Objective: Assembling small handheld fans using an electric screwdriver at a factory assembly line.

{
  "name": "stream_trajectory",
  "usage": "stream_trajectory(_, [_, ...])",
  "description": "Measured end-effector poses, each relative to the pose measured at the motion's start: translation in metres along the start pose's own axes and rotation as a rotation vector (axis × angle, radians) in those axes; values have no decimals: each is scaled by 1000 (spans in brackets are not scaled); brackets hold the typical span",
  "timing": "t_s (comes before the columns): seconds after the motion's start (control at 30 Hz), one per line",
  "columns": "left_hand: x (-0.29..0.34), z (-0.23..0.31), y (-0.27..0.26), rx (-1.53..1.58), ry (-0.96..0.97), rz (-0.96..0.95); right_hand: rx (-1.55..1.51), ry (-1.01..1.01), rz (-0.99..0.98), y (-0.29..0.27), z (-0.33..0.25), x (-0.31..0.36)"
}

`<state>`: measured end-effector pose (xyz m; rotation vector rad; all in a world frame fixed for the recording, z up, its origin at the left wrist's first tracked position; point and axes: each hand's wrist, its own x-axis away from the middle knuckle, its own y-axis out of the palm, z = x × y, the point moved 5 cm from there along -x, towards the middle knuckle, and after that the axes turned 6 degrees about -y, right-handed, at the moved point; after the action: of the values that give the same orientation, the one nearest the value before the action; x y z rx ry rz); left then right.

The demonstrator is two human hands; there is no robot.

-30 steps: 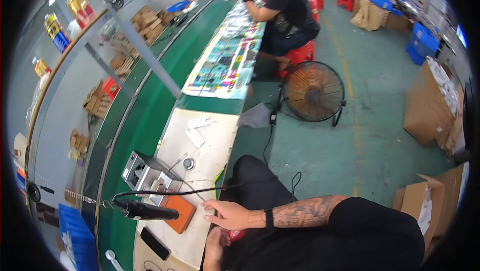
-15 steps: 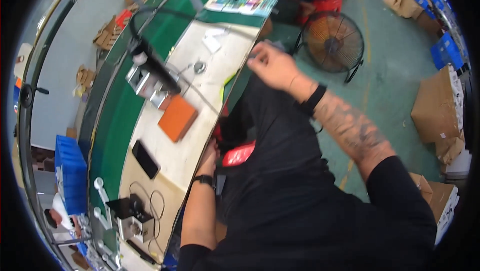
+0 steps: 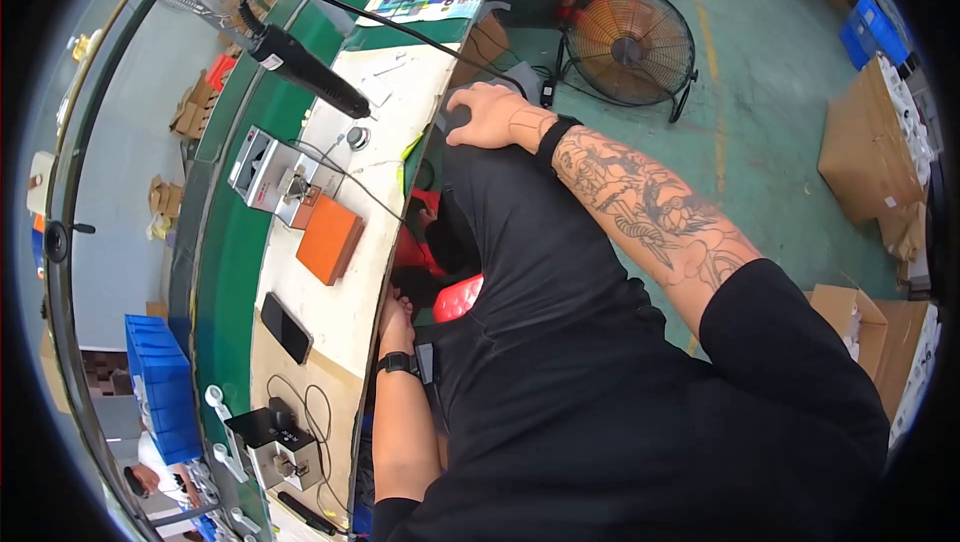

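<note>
My right hand (image 3: 490, 114) lies flat on my black-trousered knee, fingers spread, holding nothing. A black band circles its wrist. My left hand (image 3: 395, 318), with a black watch on the wrist, hangs at the near edge of the pale workbench (image 3: 345, 317), fingers curled against the edge; what they hold is hidden. On the bench lie an orange block (image 3: 330, 239), a metal fixture (image 3: 268, 174) behind it and a black phone (image 3: 286, 327). A black corded screwdriver (image 3: 305, 70) hangs over the bench's far end.
A green conveyor (image 3: 215, 282) runs along the bench's far side. A floor fan (image 3: 630, 42) stands ahead of my knee, and a red stool (image 3: 458, 298) sits beneath me. Cardboard boxes (image 3: 860, 142) stand at the right, blue bins (image 3: 160, 387) at the left. A second fixture (image 3: 285, 442) sits near me.
My right hand left the bench, rose, and came down on my knee. The view has swung downward onto my lap; my left hand stays at the bench edge.
</note>
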<state>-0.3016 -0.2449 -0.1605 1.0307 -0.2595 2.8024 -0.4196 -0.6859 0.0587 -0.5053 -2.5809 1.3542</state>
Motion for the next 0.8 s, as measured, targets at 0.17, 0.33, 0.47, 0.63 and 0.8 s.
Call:
stream_trajectory(0.17, [-26,-26,20,39,20,-58,-37,-96,173,-29,29,29])
stream_trajectory(0.33, [-5,-17,13,44,27,-185,-151,-164,242,-42,19,47])
stream_trajectory(0.47, [3,-3,9,58,54,-185,-184,-185,237,-47,17,40])
stream_trajectory(0.63, [5,3,-1,31,104,-88,-217,-127,194,-31,15,13])
stream_trajectory(0.8, [9,2,33,46,-12,-133,-217,-137,273,-7,50,8])
